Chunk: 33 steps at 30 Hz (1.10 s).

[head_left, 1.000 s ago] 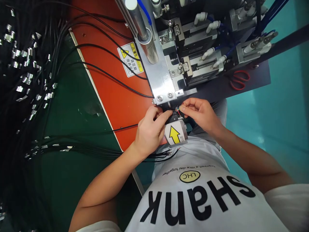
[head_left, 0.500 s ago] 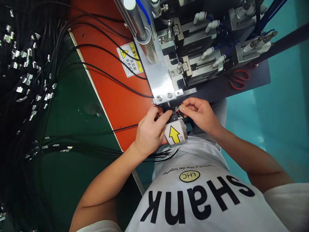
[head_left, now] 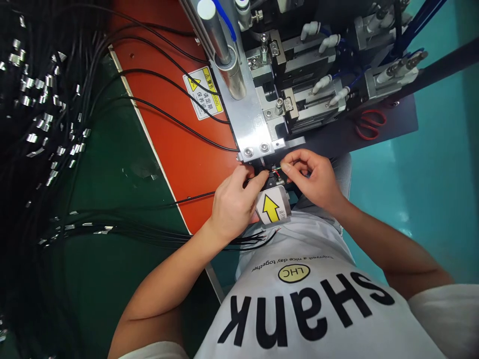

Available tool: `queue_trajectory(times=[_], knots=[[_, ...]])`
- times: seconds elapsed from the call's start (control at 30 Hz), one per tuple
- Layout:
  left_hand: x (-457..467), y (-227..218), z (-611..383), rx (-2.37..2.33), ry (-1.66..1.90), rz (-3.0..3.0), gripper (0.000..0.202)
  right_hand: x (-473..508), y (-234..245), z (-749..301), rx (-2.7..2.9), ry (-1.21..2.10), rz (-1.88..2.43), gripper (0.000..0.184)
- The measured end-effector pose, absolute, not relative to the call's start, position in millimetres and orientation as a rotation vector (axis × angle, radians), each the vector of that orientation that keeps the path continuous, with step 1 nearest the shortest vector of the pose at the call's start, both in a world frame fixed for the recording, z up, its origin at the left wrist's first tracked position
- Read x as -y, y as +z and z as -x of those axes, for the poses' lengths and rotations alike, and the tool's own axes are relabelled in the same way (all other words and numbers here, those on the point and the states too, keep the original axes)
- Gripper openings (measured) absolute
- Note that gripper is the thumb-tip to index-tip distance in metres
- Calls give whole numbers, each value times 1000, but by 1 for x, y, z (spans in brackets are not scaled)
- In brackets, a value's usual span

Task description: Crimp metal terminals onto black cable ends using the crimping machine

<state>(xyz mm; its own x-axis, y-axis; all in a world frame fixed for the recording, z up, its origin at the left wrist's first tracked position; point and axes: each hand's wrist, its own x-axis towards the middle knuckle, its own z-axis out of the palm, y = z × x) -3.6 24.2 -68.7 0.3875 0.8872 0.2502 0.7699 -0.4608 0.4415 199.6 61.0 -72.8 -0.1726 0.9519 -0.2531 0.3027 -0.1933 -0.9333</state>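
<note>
My left hand [head_left: 234,199] is closed on the end of a black cable [head_left: 200,196] at the front of the machine, thumb and forefinger near its stripped end. Thin coloured wires [head_left: 276,172], red and green among them, fan out from that end beside a small dark fixture. On the right, my right hand [head_left: 312,177] pinches the tip of a greenish wire between thumb and forefinger. Just below the fingers sits a metal cover [head_left: 275,204] with a yellow arrow label. My fingers partly hide the fixture.
Above the hands stands the machine's metal plate [head_left: 249,129] with pneumatic cylinders. Red-handled scissors [head_left: 370,124] lie on its dark base. Several black cables cross the orange board [head_left: 160,144]; a large cable bundle [head_left: 45,114] with shiny ends hangs at left. More cable ends [head_left: 258,239] lie near my shirt.
My right hand has shifted slightly, with the pinched wire now drawn straighter to the right. My left hand stays almost in place on the cable.
</note>
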Motion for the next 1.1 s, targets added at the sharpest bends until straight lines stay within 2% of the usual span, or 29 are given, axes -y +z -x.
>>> queue_trajectory(times=[0.17, 0.37, 0.53, 0.77, 0.93, 1.1], knots=[[-23, -69, 4, -1471, 661, -2388, 31, -60, -66, -193, 1598, 1153, 1478, 7], [-23, -69, 4, -1467, 654, -2373, 32, -59, -78, -189, 1596, 1163, 1473, 9], [-23, -70, 4, -1469, 638, -2384, 32, -56, -90, -190, 1493, 1260, 1463, 11], [-23, -68, 5, -1453, 625, -2353, 32, -60, -91, -194, 1348, 1516, 1459, 22], [-24, -66, 5, -1450, 642, -2342, 32, -60, -82, -185, 1567, 1078, 1418, 5], [-25, -64, 4, -1429, 631, -2369, 32, -56, -78, -184, 1757, 822, 1351, 8]])
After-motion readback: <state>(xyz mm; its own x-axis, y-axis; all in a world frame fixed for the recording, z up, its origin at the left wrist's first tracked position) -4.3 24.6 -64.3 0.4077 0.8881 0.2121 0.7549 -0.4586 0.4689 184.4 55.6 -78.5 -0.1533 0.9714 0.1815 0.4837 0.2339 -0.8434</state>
